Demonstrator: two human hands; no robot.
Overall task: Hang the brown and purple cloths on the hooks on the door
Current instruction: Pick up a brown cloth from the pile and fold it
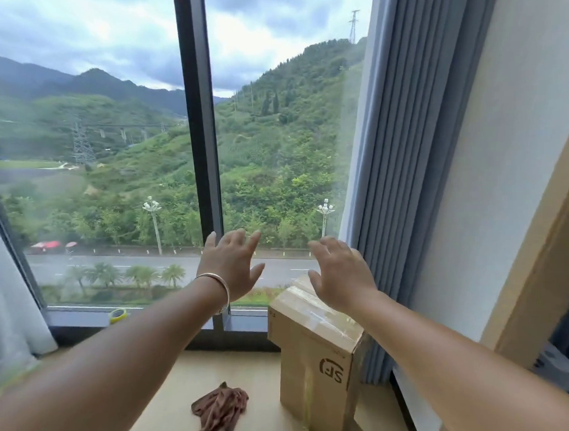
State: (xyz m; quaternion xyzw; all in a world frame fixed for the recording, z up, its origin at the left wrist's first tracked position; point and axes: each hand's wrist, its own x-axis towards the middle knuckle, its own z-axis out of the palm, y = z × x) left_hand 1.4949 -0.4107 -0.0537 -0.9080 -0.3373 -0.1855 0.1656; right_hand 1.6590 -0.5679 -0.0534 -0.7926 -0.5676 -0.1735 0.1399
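That brown cloth [219, 411] looks thin, floppy and light, so I'd pinch it at a bunched fold. It's crumpled on the floor beside the cardboard box [313, 353]. Left hand [231, 265] and right hand [341, 274] hover spread out above, holding nothing. No purple cloth in view.

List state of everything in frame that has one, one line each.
left hand: open, fingers spread, holding nothing
right hand: open, fingers spread, holding nothing
brown cloth: crumpled on the ledge, not yet hung
cardboard box: taped shut, standing by the curtain
blue curtain: drawn aside, bunched at the right
tape roll: lying on the window sill
purple cloth, door hooks: not in view
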